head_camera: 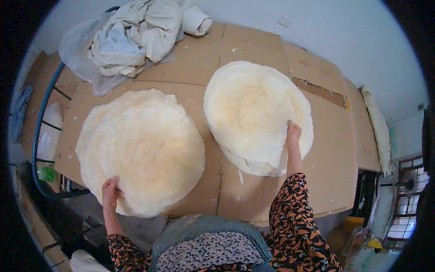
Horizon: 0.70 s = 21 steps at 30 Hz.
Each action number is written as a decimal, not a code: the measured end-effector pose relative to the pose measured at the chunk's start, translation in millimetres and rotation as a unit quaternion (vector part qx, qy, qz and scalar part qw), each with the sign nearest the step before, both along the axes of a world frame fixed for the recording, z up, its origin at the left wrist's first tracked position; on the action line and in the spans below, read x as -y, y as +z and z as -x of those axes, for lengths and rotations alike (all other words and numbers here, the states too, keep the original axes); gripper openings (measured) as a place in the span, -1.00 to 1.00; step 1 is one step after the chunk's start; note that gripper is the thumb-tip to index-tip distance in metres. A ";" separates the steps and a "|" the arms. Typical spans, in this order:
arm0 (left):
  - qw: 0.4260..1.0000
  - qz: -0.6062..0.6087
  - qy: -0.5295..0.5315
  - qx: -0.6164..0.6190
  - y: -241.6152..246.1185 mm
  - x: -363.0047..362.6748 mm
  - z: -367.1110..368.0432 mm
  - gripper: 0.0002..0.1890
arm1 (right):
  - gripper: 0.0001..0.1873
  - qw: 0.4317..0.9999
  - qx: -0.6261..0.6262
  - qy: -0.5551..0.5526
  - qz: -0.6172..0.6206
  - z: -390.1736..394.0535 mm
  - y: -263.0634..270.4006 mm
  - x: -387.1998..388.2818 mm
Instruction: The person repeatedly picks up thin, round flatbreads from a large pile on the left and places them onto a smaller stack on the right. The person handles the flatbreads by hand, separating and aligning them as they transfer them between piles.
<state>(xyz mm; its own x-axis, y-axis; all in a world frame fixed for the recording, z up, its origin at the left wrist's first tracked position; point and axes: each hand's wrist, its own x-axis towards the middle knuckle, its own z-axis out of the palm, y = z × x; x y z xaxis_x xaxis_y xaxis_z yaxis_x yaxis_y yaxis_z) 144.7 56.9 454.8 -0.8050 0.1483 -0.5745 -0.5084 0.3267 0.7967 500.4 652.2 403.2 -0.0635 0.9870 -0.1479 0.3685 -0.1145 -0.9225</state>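
Two large, round, cream-coloured pads of soft, fibrous-looking material lie side by side before me. My left hand [111, 193] is at the near left part of the left pad [146, 149], its thumb and fingers pinching the surface close to the rim. The right pad [249, 105] shows more than one layer along its near and right edges. My right hand [293, 133] grips the right edge of its upper layer, with part of a lower layer visible beyond. A thin loose strip [241, 177] hangs from the right pad's near edge.
Flattened cardboard sheets [326, 142] cover the work surface. A blue metal rail [40, 125] bounds it at left. Crumpled cream cloth [159, 30] and clear plastic [78, 57] are heaped at the back left. A cream roll [378, 129] lies at the far right, by the wall.
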 end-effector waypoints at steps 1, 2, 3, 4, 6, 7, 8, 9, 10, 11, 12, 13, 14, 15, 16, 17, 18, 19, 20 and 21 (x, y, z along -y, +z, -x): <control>0.999 -0.035 -0.026 0.019 0.5 -1.5 -4.1 -0.75 | -0.71 0.997 0.073 0.002 -0.028 -2.4 7.6 2.9; 0.998 -0.053 -0.028 0.029 -1.3 -3.6 -8.3 -0.75 | -0.70 0.990 0.133 0.016 -0.047 -2.8 20.3 4.3; 0.992 -0.107 -0.050 0.041 -1.7 -4.9 -12.0 -0.74 | -0.69 0.978 0.192 0.024 -0.080 -0.1 36.0 5.9; 0.993 -0.080 -0.049 0.075 -1.7 -6.6 -14.1 -0.72 | -0.62 0.910 0.389 0.037 -0.137 5.1 50.4 11.3; 0.982 -0.147 -0.043 0.106 0.4 -12.3 -19.3 -0.72 | -0.58 0.857 0.408 0.060 -0.309 25.3 77.6 31.9; 0.980 -0.158 -0.016 0.122 2.9 -15.5 -21.5 -0.71 | -0.56 0.824 0.416 0.056 -0.381 41.4 89.4 49.1; 0.971 -0.207 -0.001 0.116 6.1 -20.6 -24.7 -0.69 | -0.50 0.840 0.334 0.154 -0.398 61.0 96.5 74.5; 0.961 -0.249 0.033 0.113 8.4 -28.5 -25.2 -0.68 | -0.44 0.841 0.231 0.230 -0.432 85.2 103.1 104.3; 0.960 -0.254 0.038 0.107 12.4 -35.7 -26.4 -0.66 | -0.43 0.864 0.157 0.335 -0.341 111.0 101.2 149.7; 0.954 -0.274 0.045 0.109 14.7 -43.6 -26.8 -0.64 | -0.42 0.845 0.118 0.430 -0.295 137.0 99.5 196.4; 0.939 -0.327 0.025 0.104 21.1 -50.7 -26.5 -0.63 | -0.29 0.818 0.001 0.558 -0.140 158.2 99.6 242.8; 0.944 -0.307 0.049 0.109 25.4 -58.2 -24.7 -0.59 | -0.15 0.757 -0.067 0.628 -0.165 171.0 98.3 292.7; 0.940 -0.319 0.047 0.108 30.4 -67.0 -24.1 -0.56 | -0.04 0.707 -0.088 0.665 -0.223 190.3 97.4 337.4; 0.940 -0.317 0.053 0.116 36.5 -75.9 -23.6 -0.53 | -0.13 0.700 0.010 0.673 -0.238 190.4 99.1 368.3; 0.938 -0.328 0.041 0.104 44.6 -83.5 -23.7 -0.51 | -0.29 0.747 0.030 0.620 -0.239 207.9 97.9 382.4; 0.939 -0.326 0.040 0.102 53.9 -90.3 -25.3 -0.49 | -0.43 0.789 0.051 0.563 -0.240 216.1 99.7 384.8; 0.946 -0.301 0.060 0.104 62.9 -98.7 -29.6 -0.47 | -0.54 0.815 0.039 0.534 -0.221 218.6 101.5 375.9; 0.928 -0.363 0.000 0.082 73.0 -108.4 -34.4 -0.46 | -0.64 0.834 0.048 0.520 -0.178 220.6 106.9 351.9; 0.913 -0.400 -0.037 0.064 84.0 -115.8 -39.3 -0.45 | -0.72 0.856 0.067 0.498 -0.125 220.7 114.7 322.1; 0.886 -0.453 -0.096 0.032 94.1 -123.9 -43.9 -0.44 | -0.74 0.870 0.012 0.468 -0.155 212.3 122.9 288.4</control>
<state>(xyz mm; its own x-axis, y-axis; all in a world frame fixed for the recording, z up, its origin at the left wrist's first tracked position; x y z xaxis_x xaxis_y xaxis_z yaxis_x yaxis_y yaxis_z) 188.6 180.8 548.9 -0.6846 0.7027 -0.1936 -0.5668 -0.3463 0.7475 288.1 363.8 526.1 -0.8610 0.4978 0.1047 0.1856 0.4990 -0.8465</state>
